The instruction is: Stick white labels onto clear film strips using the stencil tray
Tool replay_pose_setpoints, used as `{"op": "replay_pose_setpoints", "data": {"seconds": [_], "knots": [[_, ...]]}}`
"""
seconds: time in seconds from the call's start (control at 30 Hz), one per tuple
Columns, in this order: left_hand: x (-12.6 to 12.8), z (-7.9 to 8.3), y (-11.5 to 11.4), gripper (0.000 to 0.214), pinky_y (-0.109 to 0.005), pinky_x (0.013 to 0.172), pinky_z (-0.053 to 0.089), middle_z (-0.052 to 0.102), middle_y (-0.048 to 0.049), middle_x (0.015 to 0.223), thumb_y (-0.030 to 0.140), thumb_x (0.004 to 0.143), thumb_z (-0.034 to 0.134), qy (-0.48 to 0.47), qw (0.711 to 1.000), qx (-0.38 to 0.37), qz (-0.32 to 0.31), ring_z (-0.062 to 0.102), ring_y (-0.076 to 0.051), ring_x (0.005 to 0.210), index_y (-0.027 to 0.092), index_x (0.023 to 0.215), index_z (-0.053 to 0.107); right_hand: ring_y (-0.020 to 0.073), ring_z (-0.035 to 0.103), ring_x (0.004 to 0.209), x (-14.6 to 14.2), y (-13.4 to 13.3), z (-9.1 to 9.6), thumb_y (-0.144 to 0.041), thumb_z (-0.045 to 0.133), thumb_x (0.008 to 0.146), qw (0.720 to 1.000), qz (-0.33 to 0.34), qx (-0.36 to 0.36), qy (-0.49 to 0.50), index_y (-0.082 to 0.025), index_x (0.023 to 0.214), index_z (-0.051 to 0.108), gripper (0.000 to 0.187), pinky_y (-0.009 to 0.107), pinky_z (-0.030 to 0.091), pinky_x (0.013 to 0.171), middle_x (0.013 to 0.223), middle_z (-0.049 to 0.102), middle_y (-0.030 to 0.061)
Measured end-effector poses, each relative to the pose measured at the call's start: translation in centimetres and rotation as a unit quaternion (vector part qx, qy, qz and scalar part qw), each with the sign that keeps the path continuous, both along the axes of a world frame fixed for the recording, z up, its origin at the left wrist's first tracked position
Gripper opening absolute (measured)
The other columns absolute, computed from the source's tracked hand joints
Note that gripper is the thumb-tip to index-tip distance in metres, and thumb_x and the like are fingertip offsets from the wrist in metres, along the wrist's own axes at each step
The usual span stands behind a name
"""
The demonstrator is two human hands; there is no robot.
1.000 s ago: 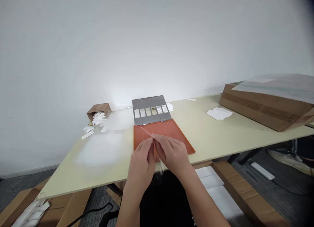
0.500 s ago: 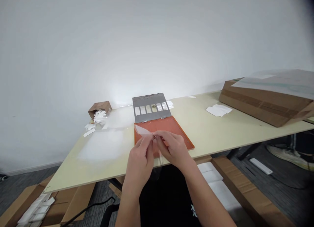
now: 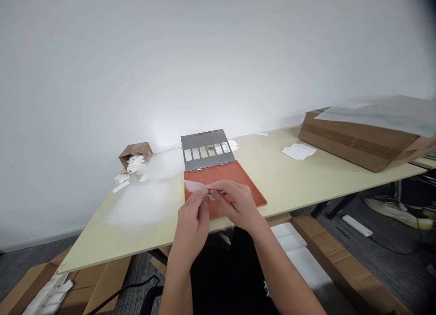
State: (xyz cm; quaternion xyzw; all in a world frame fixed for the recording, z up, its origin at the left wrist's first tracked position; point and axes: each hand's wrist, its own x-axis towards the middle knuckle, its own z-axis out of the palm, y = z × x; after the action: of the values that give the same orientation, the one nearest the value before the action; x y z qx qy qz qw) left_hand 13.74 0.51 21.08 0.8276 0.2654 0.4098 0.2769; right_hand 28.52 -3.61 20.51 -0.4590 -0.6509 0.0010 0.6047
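Note:
My left hand (image 3: 192, 224) and my right hand (image 3: 238, 203) meet above the near edge of an orange-red board (image 3: 245, 178) on the table. Both pinch a small thin white strip (image 3: 195, 186) that sticks out to the left of the fingertips. Hinged up behind the board stands a grey metal plate (image 3: 206, 149) with a row of rectangular slots. The fingers of both hands are closed together on the strip.
A tipped brown paper bag (image 3: 135, 150) spills white slips at the back left. A pile of white slips (image 3: 298, 152) lies to the right, beside a large flat cardboard box (image 3: 361, 144). Cardboard boxes (image 3: 27, 287) and white sheets stand on the floor under the pale table (image 3: 306, 183).
The white strip has come out further to the left from between my fingers and now lies flatter. Both hands have shifted slightly left and away from me.

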Motion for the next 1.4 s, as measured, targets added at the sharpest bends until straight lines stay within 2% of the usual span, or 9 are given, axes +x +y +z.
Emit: {"op": "replay_pose_setpoints", "data": {"seconds": [0.13, 0.37, 0.5, 0.67, 0.8, 0.97, 1.13, 1.27, 1.4], "knots": [[0.5, -1.2, 0.1, 0.031, -0.026, 0.078, 0.051, 0.065, -0.0063, 0.108, 0.031, 0.101, 0.04, -0.027, 0.995, -0.082, -0.04, 0.062, -0.014, 0.09, 0.02, 0.125, 0.057, 0.0143, 0.069, 0.087, 0.2, 0.2, -0.2, -0.032, 0.052, 0.096, 0.996, 0.005, -0.031, 0.087, -0.021, 0.096, 0.068, 0.019, 0.027, 0.058, 0.075, 0.096, 0.072, 0.0036], [0.6, -3.5, 0.1, 0.037, -0.029, 0.072, 0.053, 0.066, -0.0052, 0.102, 0.031, 0.099, 0.041, -0.044, 0.972, -0.215, -0.081, 0.064, -0.01, 0.068, 0.02, 0.135, 0.039, 0.0131, 0.064, 0.076, 1.2, 0.8, 0.1, -0.037, 0.054, 0.094, 0.986, -0.03, -0.078, 0.142, -0.019, 0.087, 0.066, 0.023, 0.023, 0.053, 0.068, 0.084, 0.068, 0.0019], [0.0, -4.8, 0.4, 0.05, -0.032, 0.076, 0.055, 0.066, -0.0053, 0.103, 0.036, 0.099, 0.042, -0.052, 0.963, -0.257, -0.07, 0.067, -0.011, 0.071, 0.021, 0.144, 0.028, 0.0135, 0.06, 0.071, 2.1, 1.6, -0.2, -0.04, 0.055, 0.092, 0.977, -0.052, -0.102, 0.182, -0.017, 0.085, 0.065, 0.025, 0.023, 0.049, 0.062, 0.077, 0.064, 0.0029], [-2.0, -6.5, 1.4, 0.058, -0.032, 0.07, 0.057, 0.065, -0.005, 0.1, 0.047, 0.095, 0.048, -0.059, 0.942, -0.326, -0.053, 0.065, -0.011, 0.063, 0.018, 0.143, 0.032, 0.0117, 0.058, 0.064, 4.3, 3.2, -0.6, -0.043, 0.06, 0.087, 0.954, -0.052, -0.101, 0.277, -0.015, 0.083, 0.063, 0.029, 0.022, 0.048, 0.057, 0.075, 0.063, 0.0029], [-4.8, -6.9, 3.1, 0.068, -0.026, 0.057, 0.05, 0.065, -0.0027, 0.09, 0.052, 0.086, 0.055, -0.044, 0.932, -0.359, 0.028, 0.061, -0.011, 0.054, 0.016, 0.141, 0.036, 0.0105, 0.058, 0.058, 6.7, 4.1, -0.7, -0.047, 0.064, 0.082, 0.923, -0.07, -0.075, 0.371, -0.014, 0.085, 0.061, 0.033, 0.022, 0.051, 0.051, 0.08, 0.065, 0.0045], [-8.5, -6.5, 6.8, 0.077, -0.022, 0.049, 0.042, 0.066, -0.0013, 0.085, 0.048, 0.067, 0.069, -0.101, 0.902, -0.398, 0.132, 0.054, -0.009, 0.048, 0.017, 0.133, 0.048, 0.0086, 0.061, 0.058, 8.5, 3.7, -0.3, -0.05, 0.065, 0.079, 0.906, -0.129, 0.01, 0.403, -0.015, 0.088, 0.059, 0.036, 0.021, 0.052, 0.049, 0.096, 0.068, 0.0056], [-11.5, -5.8, 11.5, 0.061, -0.018, 0.047, 0.038, 0.066, 0.0006, 0.082, 0.03, 0.059, 0.073, -0.165, 0.866, -0.426, 0.202, 0.049, -0.006, 0.046, 0.017, 0.117, 0.059, 0.0093, 0.061, 0.051, 9.6, 2.1, 0.2, -0.049, 0.067, 0.08, 0.881, -0.172, 0.079, 0.434, -0.016, 0.088, 0.056, 0.036, 0.022, 0.053, 0.049, 0.09, 0.069, 0.0037], [-12.0, -4.9, 16.5, 0.045, -0.017, 0.042, 0.032, 0.061, 0.0012, 0.075, 0.02, 0.071, 0.06, -0.196, 0.854, -0.424, 0.229, 0.039, -0.004, 0.041, 0.015, 0.116, 0.056, 0.0113, 0.062, 0.05, 10.5, 0.6, 0.0, -0.05, 0.07, 0.079, 0.891, -0.178, 0.027, 0.416, -0.016, 0.088, 0.058, 0.037, 0.024, 0.054, 0.049, 0.088, 0.069, 0.0047], [-10.4, -4.4, 22.8, 0.025, -0.016, 0.045, 0.035, 0.059, 0.0012, 0.075, 0.013, 0.088, 0.048, -0.178, 0.847, -0.422, 0.269, 0.04, -0.003, 0.043, 0.013, 0.113, 0.052, 0.0126, 0.064, 0.055, 10.8, -0.5, -0.4, -0.052, 0.071, 0.079, 0.9, -0.19, -0.02, 0.392, -0.016, 0.088, 0.06, 0.039, 0.024, 0.055, 0.054, 0.09, 0.07, 0.0069]]}}
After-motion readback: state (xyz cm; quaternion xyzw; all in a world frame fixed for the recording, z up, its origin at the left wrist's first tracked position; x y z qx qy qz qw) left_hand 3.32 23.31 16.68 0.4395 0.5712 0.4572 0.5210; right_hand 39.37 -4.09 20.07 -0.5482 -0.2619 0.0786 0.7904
